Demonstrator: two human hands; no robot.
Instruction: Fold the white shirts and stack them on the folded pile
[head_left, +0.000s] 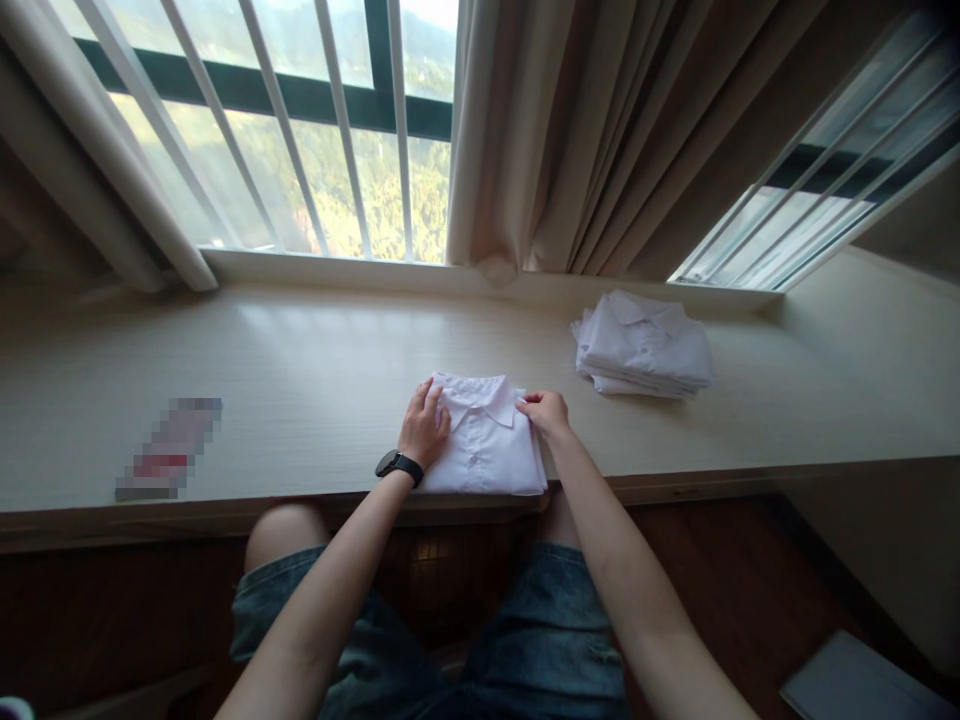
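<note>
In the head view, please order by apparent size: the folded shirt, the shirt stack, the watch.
1. Shirt stack and folded shirt: alike; the shirt is nearer, so I do not rank them.
2. Watch, smallest.

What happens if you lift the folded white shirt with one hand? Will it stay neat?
Probably not. The folded white shirt is thin cloth, so it would likely sag and unfold. It looks light. The left hand and right hand press its two sides, which suggests both are needed to keep it tidy.

daylight glares through the window (300, 150), foreground dim, edges bowed by wide-angle distortion.
</note>
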